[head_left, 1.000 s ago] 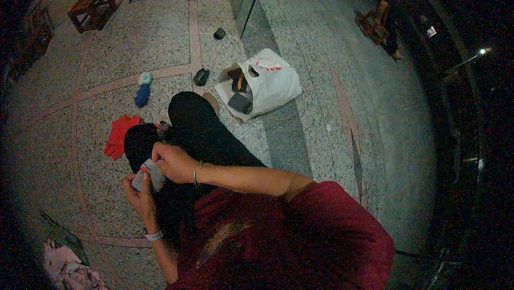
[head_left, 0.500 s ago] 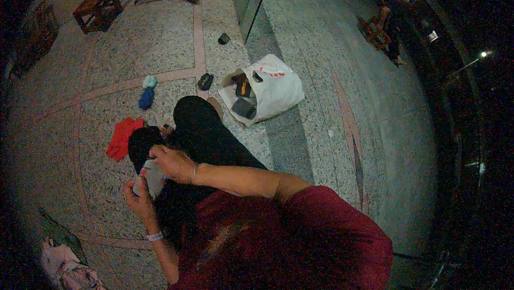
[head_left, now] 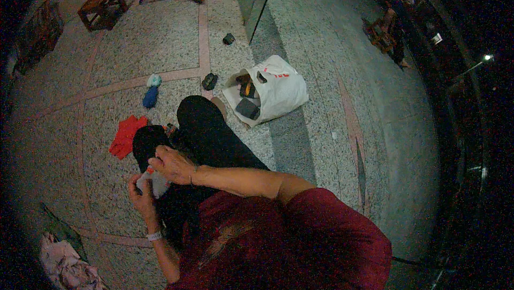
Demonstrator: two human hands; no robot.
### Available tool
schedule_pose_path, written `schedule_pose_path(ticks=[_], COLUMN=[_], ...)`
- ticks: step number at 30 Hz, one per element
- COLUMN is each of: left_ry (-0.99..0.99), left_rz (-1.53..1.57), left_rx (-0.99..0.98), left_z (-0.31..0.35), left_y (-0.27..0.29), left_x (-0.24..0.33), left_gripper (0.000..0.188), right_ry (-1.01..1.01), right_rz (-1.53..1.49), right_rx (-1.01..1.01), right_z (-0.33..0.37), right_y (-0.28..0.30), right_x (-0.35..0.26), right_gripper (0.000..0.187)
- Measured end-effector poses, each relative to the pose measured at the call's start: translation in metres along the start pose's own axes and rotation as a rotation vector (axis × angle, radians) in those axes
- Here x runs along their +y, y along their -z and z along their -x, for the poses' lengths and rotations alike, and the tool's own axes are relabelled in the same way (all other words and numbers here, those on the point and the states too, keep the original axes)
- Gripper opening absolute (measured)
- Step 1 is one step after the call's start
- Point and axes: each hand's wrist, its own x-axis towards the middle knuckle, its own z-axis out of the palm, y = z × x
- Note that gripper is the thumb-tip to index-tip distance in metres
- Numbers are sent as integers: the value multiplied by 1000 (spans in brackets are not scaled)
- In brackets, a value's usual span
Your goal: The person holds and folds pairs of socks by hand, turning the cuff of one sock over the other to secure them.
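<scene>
L hand & R hand both pinch the pale grey cloth, slightly closer tog. vs. a sec ago; still being worked, I'd say.

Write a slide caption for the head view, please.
Left hand and right hand hold a small pale-grey cloth over black fabric trousers; flat red cloth on speckled floor.

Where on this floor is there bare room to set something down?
Bare floor shows between the top-left wooden chair and the blue bundle, and right of the white bag. The knees are crowded: red cloth left, dark bundle ahead, bag right.
</scene>
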Motion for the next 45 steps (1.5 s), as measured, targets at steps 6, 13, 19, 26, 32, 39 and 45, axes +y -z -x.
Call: schedule_pose_path(ticks=[6, 13, 19, 26, 32, 39, 45], left_ry=[63, 84, 194, 352, -64, 221, -26], left_rz=[-21, -35, 166, 343, 214, 411, 360], left_rx=[-37, -164, -205, -165, -268, -82, -118], left_z=[1, 8, 37, 35, 42, 43, 44], left_y=[16, 19, -2, -3, -17, -44, -29], left_x=[-27, -27, 43, 29, 34, 126, 122], left_gripper=[36, 41, 31, 31, 39, 29, 28], right_ry=[81, -182, -207, 3, 25, -26, -163], right_rz=[-162, -414, -506, -451, -416, -442, -548], right_rx=[118, 131, 125, 236, 294, 308, 316], right_z=[5, 15, 17, 17, 2, 19, 14], right_y=[-7, 6, 24, 22, 5, 48, 47], right_x=[17, 13, -3, 4, 49, 11, 0], right_gripper=[30, 23, 24, 22, 22, 23, 24])
